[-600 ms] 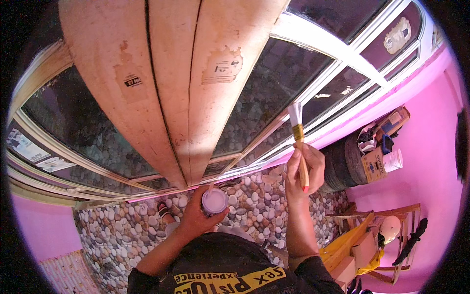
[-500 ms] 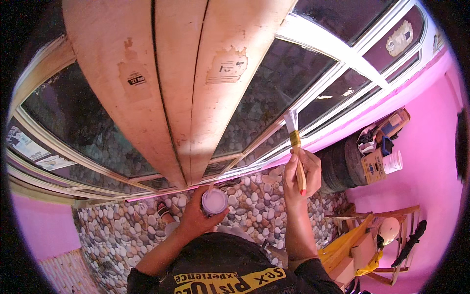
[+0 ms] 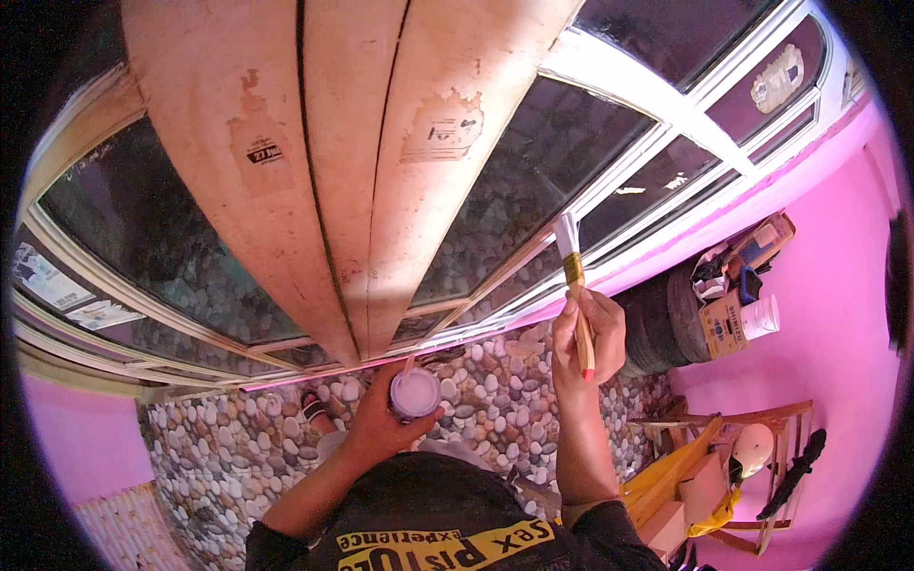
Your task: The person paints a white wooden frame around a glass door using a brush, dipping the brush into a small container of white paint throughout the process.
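Observation:
My right hand (image 3: 600,338) grips a wooden-handled paintbrush (image 3: 573,271) with a gold ferrule and red handle tip; its white-coated bristles are at a window-frame strip (image 3: 619,169), partly painted white and partly pale wood. My left hand (image 3: 386,414) is closed round a small cup of pale paint (image 3: 415,388), just below the narrow end of a tall pale wooden door panel (image 3: 286,190) with dark grooves and torn sticker patches. Dark glass panes (image 3: 514,162) flank this panel.
Stacked black tyres (image 3: 647,324) with cardboard boxes (image 3: 724,325) and a white bucket (image 3: 762,315) stand against the pink wall at right. A wooden frame (image 3: 790,412) holds yellow material and a helmet (image 3: 752,447). The floor (image 3: 505,400) is pebble-patterned; a sandalled foot shows left of centre.
My right hand and the brush have shifted slightly down and left along the frame strip. My left hand with the paint cup has stayed in much the same place.

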Motion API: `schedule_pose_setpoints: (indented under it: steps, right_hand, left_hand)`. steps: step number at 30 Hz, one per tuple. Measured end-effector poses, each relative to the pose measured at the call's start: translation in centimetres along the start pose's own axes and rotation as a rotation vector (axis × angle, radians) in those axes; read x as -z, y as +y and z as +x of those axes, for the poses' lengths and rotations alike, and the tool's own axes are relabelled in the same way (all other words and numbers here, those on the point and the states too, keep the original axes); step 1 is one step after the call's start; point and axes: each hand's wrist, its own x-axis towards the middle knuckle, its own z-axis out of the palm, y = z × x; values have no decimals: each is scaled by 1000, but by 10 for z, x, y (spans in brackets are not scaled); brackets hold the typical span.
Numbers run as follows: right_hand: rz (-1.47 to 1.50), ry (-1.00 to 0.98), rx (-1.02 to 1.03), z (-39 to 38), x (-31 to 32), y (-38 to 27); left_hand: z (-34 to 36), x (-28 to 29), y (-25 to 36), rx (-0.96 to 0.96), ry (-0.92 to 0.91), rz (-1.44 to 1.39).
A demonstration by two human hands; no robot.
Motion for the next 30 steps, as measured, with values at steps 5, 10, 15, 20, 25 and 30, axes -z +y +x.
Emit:
schedule_pose_setpoints:
  steps: [5, 10, 15, 20, 25, 30]
  right_hand:
    - [17, 89, 31, 17, 4, -1]
    - [-16, 106, 36, 19, -3, 3]
    - [-60, 30, 54, 5, 1, 3]
    - [7, 109, 65, 29, 7, -6]
    - [-60, 127, 99, 29, -3, 1]
    - [-8, 25, 27, 3, -2, 1]
  left_hand:
    - [-1, 3, 6, -32, 20, 44]
    - [-1, 2, 3, -55, 16, 68]
    - [0, 4, 7, -15, 7, 23]
    - [0, 6, 7, -68, 18, 93]
    - [-1, 4, 4, -70, 17, 80]
    - [-1, 8, 8, -55, 7, 74]
